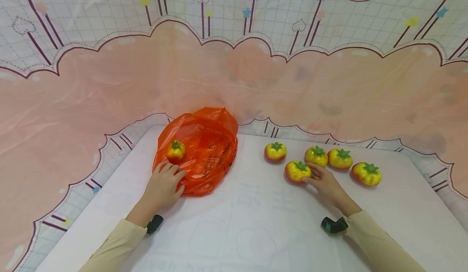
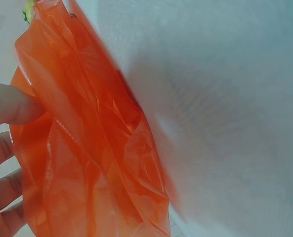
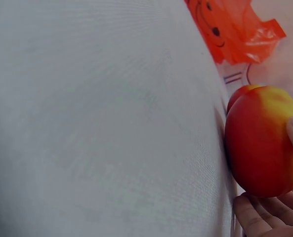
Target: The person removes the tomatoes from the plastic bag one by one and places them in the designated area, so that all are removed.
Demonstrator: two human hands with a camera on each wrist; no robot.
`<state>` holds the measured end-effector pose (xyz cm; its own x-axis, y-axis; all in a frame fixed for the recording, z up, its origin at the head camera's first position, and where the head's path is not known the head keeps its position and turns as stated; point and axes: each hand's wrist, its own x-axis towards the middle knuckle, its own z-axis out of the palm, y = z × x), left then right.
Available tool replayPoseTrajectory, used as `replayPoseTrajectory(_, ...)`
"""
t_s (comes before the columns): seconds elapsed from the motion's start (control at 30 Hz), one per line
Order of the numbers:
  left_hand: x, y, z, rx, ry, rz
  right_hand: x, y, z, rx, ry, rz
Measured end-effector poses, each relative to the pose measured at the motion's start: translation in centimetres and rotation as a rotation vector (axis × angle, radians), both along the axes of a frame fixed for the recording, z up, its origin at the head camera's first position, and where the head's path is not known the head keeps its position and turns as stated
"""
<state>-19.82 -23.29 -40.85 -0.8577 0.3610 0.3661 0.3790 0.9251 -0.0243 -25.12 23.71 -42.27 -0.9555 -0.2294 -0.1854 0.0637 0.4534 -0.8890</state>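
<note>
An orange-red plastic bag [image 1: 208, 146] lies spread with its mouth up on the left of the table. My left hand [image 1: 164, 184] pinches its near-left rim, thumb [image 2: 13, 104] on one side of the film and fingers on the other. One red-and-yellow fruit with a green leafy top [image 1: 175, 153] shows at the bag's left part, just beyond those fingers. Towards the right, my right hand [image 1: 325, 184] grips a similar fruit [image 1: 295, 172] from its right side, with the thumb near the leaves. In the right wrist view this fruit [image 3: 262, 143] looks low, close to the table.
Around the right hand stand more such fruits: one to the left [image 1: 276, 152], one just behind [image 1: 316, 156], and two on the right, a nearer one [image 1: 367, 174] and a farther one [image 1: 340, 158]. A patterned cloth [image 1: 256, 85] rises behind the white table [image 1: 234, 223].
</note>
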Motion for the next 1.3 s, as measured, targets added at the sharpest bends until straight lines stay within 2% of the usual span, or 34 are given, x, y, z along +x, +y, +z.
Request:
replayPoseTrajectory(0.43,0.0,0.0,0.0,0.001,0.017,-0.003,0.5,0.4,0.5,-0.027,0.002,0.025)
replayPoseTrajectory(0.7,0.1,0.0,0.1,0.002,0.022,-0.001,0.9,1.3,1.3,-0.122,0.09,0.076)
replayPoseTrajectory(0.93,0.1,0.1,0.1,0.006,0.011,0.0,0.7,2.1,3.1,-0.007,0.17,0.097)
replayPoseTrajectory(1.07,0.1,0.0,0.1,0.007,0.006,0.0,0.2,2.2,4.3,-0.009,0.18,0.101)
replayPoseTrajectory(1.3,0.1,0.1,0.2,-0.001,0.002,0.003,-0.9,1.3,6.0,0.023,0.273,0.138)
